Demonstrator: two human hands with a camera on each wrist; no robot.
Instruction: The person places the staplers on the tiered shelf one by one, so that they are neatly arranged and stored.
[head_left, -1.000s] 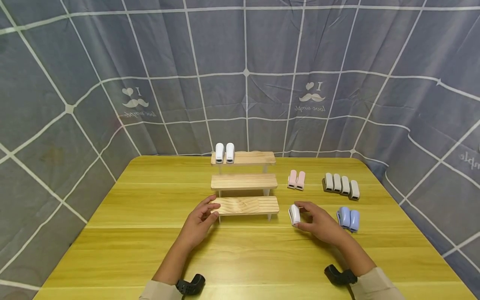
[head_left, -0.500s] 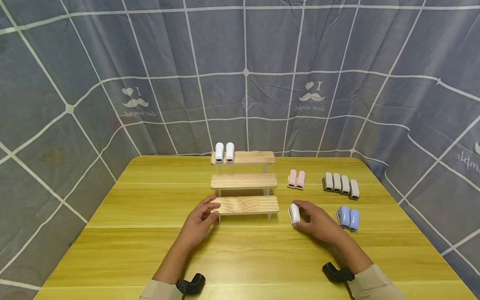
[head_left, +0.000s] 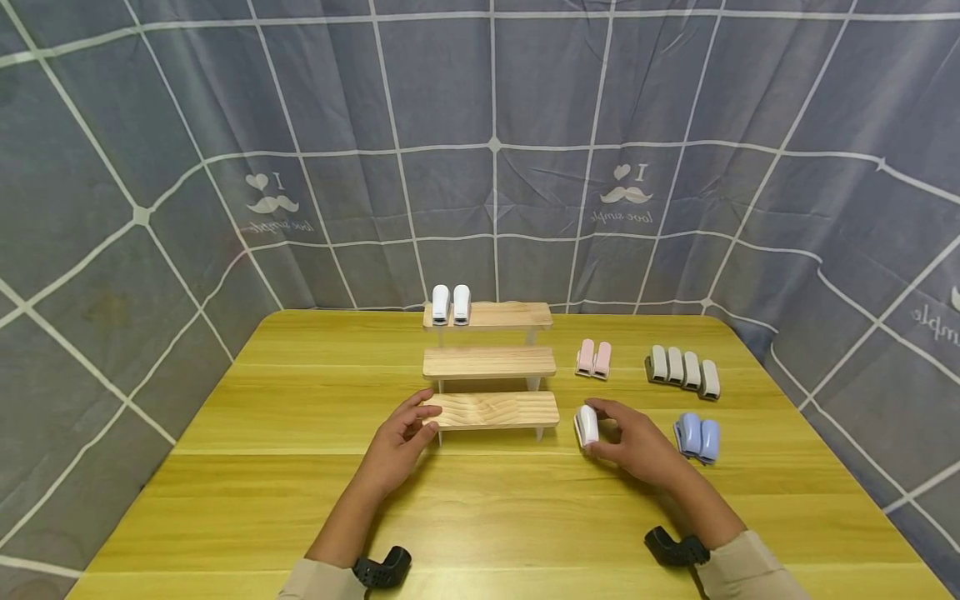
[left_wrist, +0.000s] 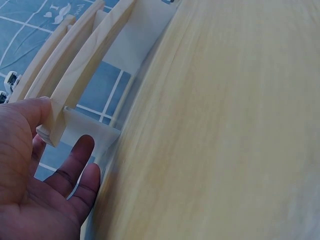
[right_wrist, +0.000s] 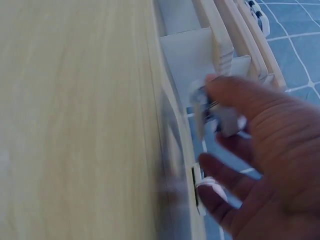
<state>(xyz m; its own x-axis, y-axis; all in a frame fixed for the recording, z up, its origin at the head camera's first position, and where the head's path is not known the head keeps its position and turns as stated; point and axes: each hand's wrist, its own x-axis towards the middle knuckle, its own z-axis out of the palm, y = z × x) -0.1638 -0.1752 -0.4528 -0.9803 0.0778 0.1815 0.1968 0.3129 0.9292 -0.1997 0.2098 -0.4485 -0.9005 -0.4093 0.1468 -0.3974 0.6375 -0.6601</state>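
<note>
A three-tier wooden display rack (head_left: 491,410) stands mid-table on pale supports. My left hand (head_left: 401,442) holds the left end of its lowest tier, thumb and fingers about the corner; in the left wrist view two fingers are spread below the board. To the right of that tier, my right hand (head_left: 633,442) pinches a white mini stapler (head_left: 587,426) between thumb and fingers. That stapler is blurred in the right wrist view and partly hidden by the hand. Two white mini staplers (head_left: 461,306) stand side by side at the left of the top tier.
Two pink mini staplers (head_left: 602,359) lie right of the rack. Farther right is a row of several grey ones (head_left: 675,367), with two blue ones (head_left: 708,439) beside my right wrist. A grey checked curtain (head_left: 491,192) hangs around the wooden table (head_left: 495,517).
My right hand has shifted slightly left, toward the rack, with the white mini stapler in its fingers. My left hand stays at the lowest tier's end.
</note>
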